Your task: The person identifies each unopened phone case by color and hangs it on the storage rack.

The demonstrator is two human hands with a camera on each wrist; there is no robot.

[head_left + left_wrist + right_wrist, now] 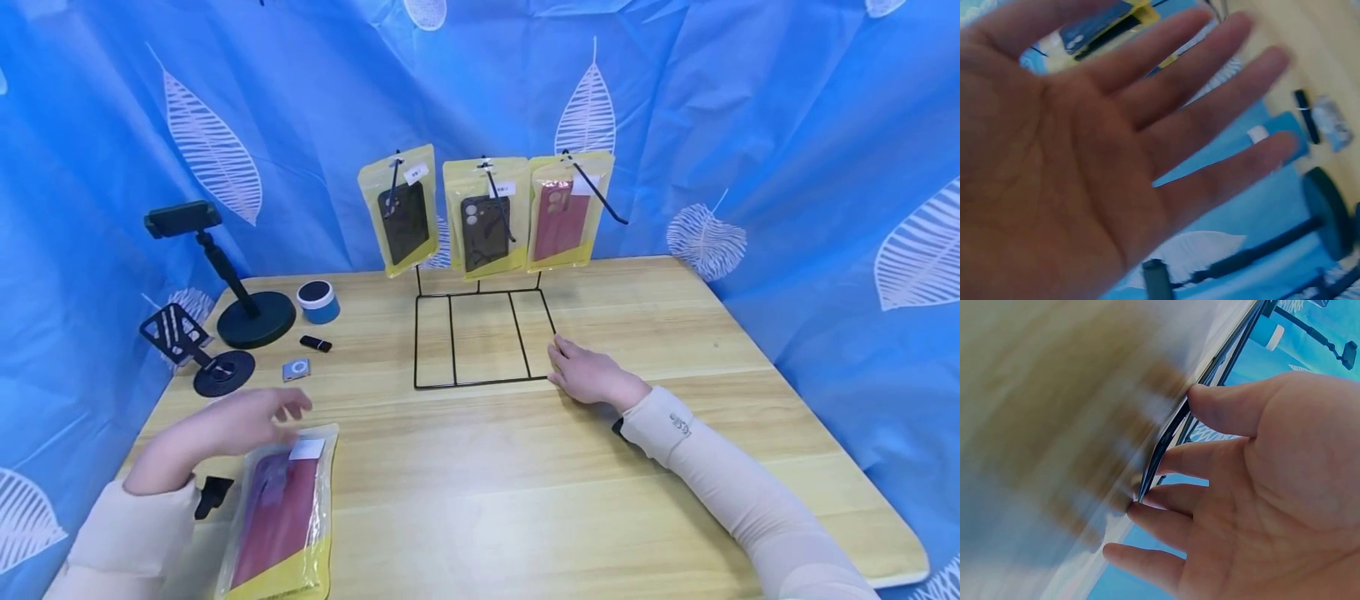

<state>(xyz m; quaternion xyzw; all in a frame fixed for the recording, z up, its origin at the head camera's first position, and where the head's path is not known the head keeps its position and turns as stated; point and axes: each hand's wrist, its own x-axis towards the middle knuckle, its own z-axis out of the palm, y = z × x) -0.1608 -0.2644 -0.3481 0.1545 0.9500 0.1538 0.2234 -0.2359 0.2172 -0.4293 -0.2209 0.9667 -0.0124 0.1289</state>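
Right hand (592, 375), fingers extended, steadied wire rack (483, 337); left hand (225, 425), open and empty, hovered over packaged case (281, 517) at table's front-left corner. Next: grip it.

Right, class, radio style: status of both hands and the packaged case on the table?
Left hand open, over red packaged case. Right hand open, fingers at wire rack base. Case flat on table. Nothing in the way.

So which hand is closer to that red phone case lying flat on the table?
Left. The left hand hovers open just above the red phone case; the right hand rests at the wire rack, well off to the side.
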